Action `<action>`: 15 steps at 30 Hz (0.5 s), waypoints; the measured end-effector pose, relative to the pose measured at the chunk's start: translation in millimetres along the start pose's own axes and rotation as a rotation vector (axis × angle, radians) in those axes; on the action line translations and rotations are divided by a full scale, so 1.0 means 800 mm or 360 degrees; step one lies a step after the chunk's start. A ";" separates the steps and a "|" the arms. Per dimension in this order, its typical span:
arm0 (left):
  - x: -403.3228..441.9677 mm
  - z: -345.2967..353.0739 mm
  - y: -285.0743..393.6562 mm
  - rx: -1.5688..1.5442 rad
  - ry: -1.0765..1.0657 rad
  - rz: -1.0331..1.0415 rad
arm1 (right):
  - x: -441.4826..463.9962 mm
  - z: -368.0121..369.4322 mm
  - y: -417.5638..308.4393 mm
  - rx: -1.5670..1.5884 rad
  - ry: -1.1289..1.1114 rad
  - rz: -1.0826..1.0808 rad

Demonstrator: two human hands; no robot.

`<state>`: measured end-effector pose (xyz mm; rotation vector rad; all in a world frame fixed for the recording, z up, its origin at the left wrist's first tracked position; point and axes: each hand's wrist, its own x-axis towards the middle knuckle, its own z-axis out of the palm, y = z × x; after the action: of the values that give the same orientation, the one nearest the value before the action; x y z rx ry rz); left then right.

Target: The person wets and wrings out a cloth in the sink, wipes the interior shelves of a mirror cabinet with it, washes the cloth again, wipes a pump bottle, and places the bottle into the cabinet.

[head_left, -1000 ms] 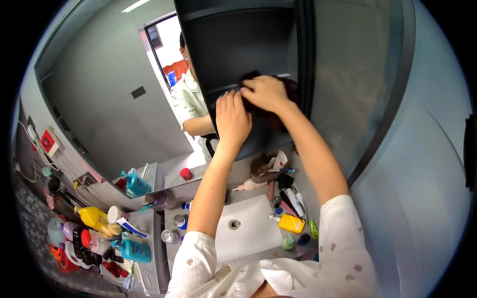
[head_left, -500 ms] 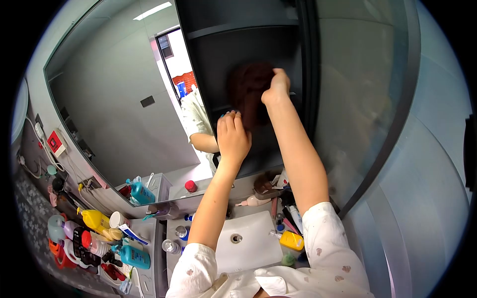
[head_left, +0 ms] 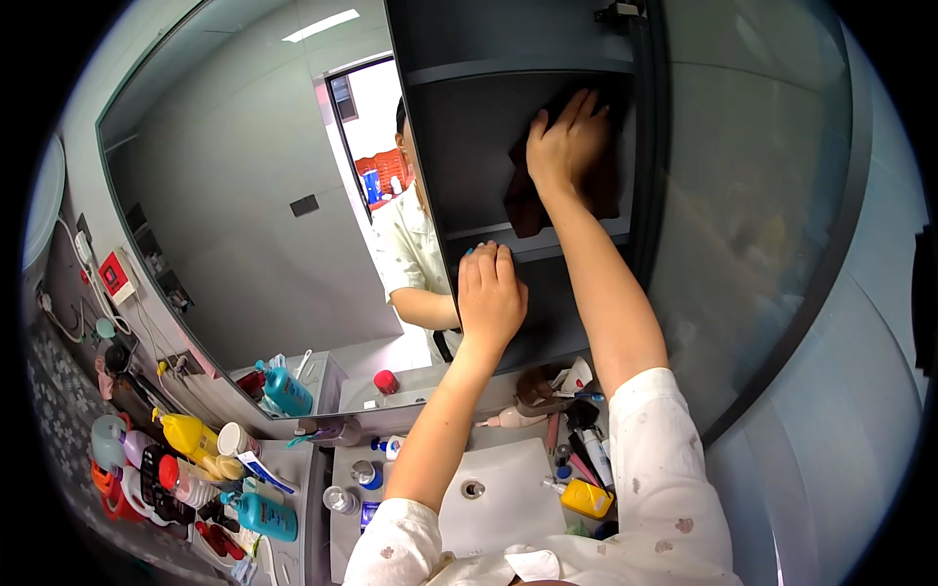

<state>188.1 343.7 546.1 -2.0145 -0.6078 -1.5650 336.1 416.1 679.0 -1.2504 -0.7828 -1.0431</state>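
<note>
My right hand (head_left: 569, 146) presses a dark red cloth (head_left: 528, 200) against the back of a dark open cabinet (head_left: 469, 146), its fingers spread over the cloth. Part of the cloth hangs below the palm, down to a shelf edge (head_left: 562, 246). My left hand (head_left: 491, 296) is lower and to the left, its fingertips at the shelf's front edge beside the mirror door (head_left: 234, 195). The left fingers lie close together, bent over that edge, and whether they hold anything is hidden.
Below are a white sink (head_left: 498, 503), a yellow bottle (head_left: 586, 498) and several toiletries. At the left, a side stand holds a teal pump bottle (head_left: 266, 518) and a yellow bottle (head_left: 188, 435). A glass panel (head_left: 752, 195) stands at the right.
My right hand has moved up over the cloth, which has shifted to the right side of the compartment. My left hand stays at the shelf edge. The view has shifted slightly.
</note>
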 end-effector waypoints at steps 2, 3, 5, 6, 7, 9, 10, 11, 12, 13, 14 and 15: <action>-0.001 0.002 0.004 -0.0003 0.0021 -0.0027 | 0.003 -0.002 -0.010 -0.0029 -0.0077 -0.0293; -0.001 0.005 0.006 0.0044 0.0026 -0.0029 | -0.003 -0.003 -0.017 -0.0013 -0.0093 -0.0336; -0.001 0.006 0.007 0.0038 0.0026 -0.0052 | -0.012 -0.002 -0.029 -0.0001 -0.0159 -0.0473; -0.001 0.007 0.009 0.0038 0.0026 -0.0071 | -0.015 -0.010 -0.038 0.0021 -0.0202 -0.0653; -0.001 0.007 0.008 0.0046 0.0032 -0.0065 | -0.013 -0.020 -0.053 0.0201 -0.0442 -0.0730; 0.000 0.004 0.009 0.0033 0.0016 -0.0064 | -0.034 -0.006 -0.074 0.0631 -0.0460 -0.1203; 0.000 0.002 0.008 0.0023 0.0015 -0.0052 | -0.038 0.001 -0.082 0.0640 -0.0322 -0.1244; -0.001 0.003 0.006 0.0018 0.0022 -0.0038 | -0.038 0.005 -0.082 0.0654 -0.0329 -0.1233; -0.001 0.004 0.005 0.0028 0.0037 -0.0034 | -0.039 0.007 -0.080 0.0671 -0.0347 -0.1223; -0.001 0.003 0.006 0.0034 0.0034 -0.0039 | -0.038 0.010 -0.078 0.0662 -0.0354 -0.1232; -0.001 0.003 0.006 0.0042 0.0032 -0.0043 | -0.037 0.013 -0.076 0.0810 -0.0510 -0.1177; 0.000 0.003 0.005 0.0046 0.0042 -0.0046 | -0.036 0.012 -0.074 0.0961 -0.0668 -0.1104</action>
<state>192.5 342.0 544.7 -1.9689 -0.6485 -1.5882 271.2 431.5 676.5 -0.6701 -1.7907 -0.9633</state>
